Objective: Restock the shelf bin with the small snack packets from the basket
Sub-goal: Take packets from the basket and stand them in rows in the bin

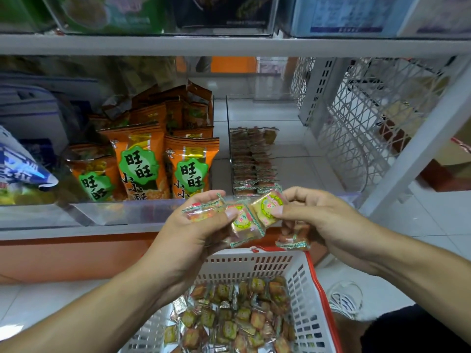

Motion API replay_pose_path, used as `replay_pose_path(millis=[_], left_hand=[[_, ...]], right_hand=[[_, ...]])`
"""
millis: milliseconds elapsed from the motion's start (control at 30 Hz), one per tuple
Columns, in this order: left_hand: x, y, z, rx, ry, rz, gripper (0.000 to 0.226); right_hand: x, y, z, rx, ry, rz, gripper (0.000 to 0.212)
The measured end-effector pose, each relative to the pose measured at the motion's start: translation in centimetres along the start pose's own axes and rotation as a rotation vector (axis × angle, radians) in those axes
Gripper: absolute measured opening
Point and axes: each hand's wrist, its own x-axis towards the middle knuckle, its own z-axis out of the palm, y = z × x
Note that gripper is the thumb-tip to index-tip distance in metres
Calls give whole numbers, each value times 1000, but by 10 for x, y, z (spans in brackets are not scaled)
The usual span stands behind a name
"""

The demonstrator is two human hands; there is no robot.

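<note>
Both hands, left and right, pinched small clear-wrapped yellow snack packets above the white plastic basket. Orange snack bags stood beside the part-filled clear shelf bin; more packets under right palm, count unclear.

bin right half free, orange bags leftward
</note>
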Motion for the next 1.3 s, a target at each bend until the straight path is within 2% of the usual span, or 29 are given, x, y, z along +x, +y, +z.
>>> replay_pose_path(millis=[67, 133, 267, 400, 500, 733, 900, 1133, 1300], left_hand=[[0, -2, 0, 56, -16, -17, 54], [-2, -5, 0, 85, -31, -36, 55], [-5, -11, 4, 84, -101, -78, 43], [-6, -13, 4, 111, -98, -75, 59], [-3, -15, 4, 78, -47, -92, 74], [1, -15, 0, -17, 34, -135, 82], [0, -16, 2, -10, 40, -125, 79], [-3, -15, 4, 8, 26, -84, 81], [-5, -14, 5, -1, 42, -61, 75]], right_hand=[[0, -4, -3, -29, -69, -15, 25], [-1, -3, -3, -55, -131, -8, 25], [-2, 6, 5, -76, -126, 12, 29], [-1, 8, 9, -97, -135, 2, 38], [-3, -3, -4, -2, -197, 44, 38], [-3, -8, -14, 198, -38, 57, 36], [-3, 0, -2, 157, -68, 51, 46], [0, 3, -4, 111, 14, 0, 54], [-1, 1, -4, 145, -34, 3, 55]])
